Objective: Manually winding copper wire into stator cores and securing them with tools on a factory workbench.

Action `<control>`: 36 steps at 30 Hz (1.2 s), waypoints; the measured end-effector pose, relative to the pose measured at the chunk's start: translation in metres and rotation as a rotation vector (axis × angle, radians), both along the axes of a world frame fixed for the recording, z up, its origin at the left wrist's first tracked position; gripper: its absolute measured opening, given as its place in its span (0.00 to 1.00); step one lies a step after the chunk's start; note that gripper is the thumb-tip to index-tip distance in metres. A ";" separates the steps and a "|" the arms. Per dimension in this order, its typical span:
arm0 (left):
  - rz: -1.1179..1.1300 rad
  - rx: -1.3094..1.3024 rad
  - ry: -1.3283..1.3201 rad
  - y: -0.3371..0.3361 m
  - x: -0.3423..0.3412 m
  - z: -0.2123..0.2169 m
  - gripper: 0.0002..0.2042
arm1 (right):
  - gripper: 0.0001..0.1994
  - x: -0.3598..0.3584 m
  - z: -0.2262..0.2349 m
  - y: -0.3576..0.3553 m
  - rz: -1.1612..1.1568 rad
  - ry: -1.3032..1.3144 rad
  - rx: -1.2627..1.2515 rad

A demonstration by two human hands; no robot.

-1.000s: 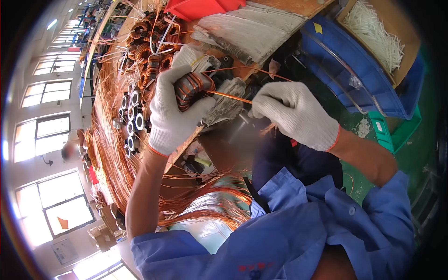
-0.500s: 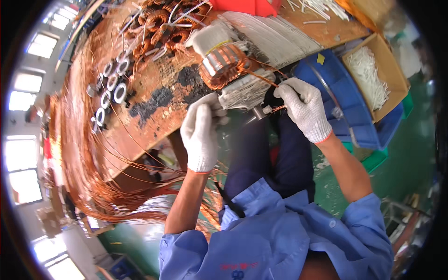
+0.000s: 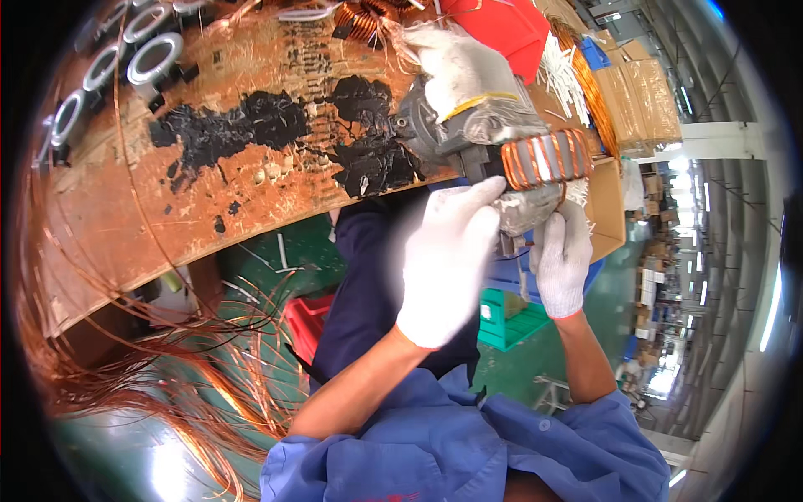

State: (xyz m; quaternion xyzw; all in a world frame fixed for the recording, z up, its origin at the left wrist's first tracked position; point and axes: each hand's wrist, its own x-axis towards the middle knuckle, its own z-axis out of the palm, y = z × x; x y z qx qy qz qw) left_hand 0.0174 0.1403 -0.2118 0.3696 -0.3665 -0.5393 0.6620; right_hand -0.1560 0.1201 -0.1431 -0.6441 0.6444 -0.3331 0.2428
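A ring-shaped coil (image 3: 548, 159), its grey core wound with thick copper wire, sits on a plastic-wrapped fixture (image 3: 468, 84) at the table's edge. My right hand (image 3: 562, 259), in a white knit glove, is just below the coil. Its fingers are closed on a copper wire (image 3: 562, 196) that comes down from the winding; the fingertips are partly hidden. My left hand (image 3: 447, 259), gloved too and slightly blurred, reaches to the coil's left side. Its fingers are stretched out beside the fixture, with no held thing visible.
Several grey rings (image 3: 155, 60) stand on the worn wooden table (image 3: 276, 188) at far left. Loose copper wires (image 3: 167, 368) hang off its left end. A red bin (image 3: 502, 33), white tubes (image 3: 562, 79) and a cardboard box (image 3: 609, 209) are to the right. A green crate (image 3: 510, 322) is below.
The view has swung to the right. My left hand has moved from the table edge up beside the coil. My right hand has come from out at the side to just under the coil.
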 end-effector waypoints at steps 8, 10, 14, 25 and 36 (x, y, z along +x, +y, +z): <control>0.034 0.052 0.300 -0.009 0.001 0.020 0.17 | 0.08 0.003 0.016 -0.008 -0.106 0.126 0.061; 0.081 0.027 0.229 -0.013 0.000 0.024 0.16 | 0.08 0.002 0.018 -0.006 -0.129 0.125 0.094; 0.123 0.000 0.013 -0.022 0.005 0.021 0.15 | 0.08 0.003 0.018 -0.006 -0.116 0.086 0.096; -0.039 0.320 0.421 -0.027 0.023 0.053 0.15 | 0.11 -0.007 0.010 -0.012 0.058 0.055 0.003; 0.215 -0.178 -0.518 -0.038 0.040 0.064 0.19 | 0.07 -0.025 -0.010 -0.021 0.183 0.087 -0.205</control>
